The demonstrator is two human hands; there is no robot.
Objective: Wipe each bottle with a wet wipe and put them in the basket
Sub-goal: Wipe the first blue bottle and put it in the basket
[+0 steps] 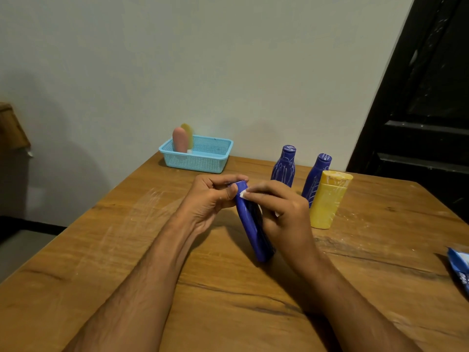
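Turquoise basket [203, 158] holds pink bottle [179, 139], yellow-green bottle [188, 130]; both hands' fingers [223, 181] gripping blue bottle [251, 224].

The blue packet [460, 270] is cut off by the right edge; most of the wet wipe [243, 194] is hidden, seemingly under the right fingers [264, 193].

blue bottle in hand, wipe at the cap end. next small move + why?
Probably drag the wipe down the body of the held blue bottle toward its base. The right hand pinches the wipe at the top end only, while the left hand steadies that end. The basket already holds two bottles; three streaked ones still wait on the table.
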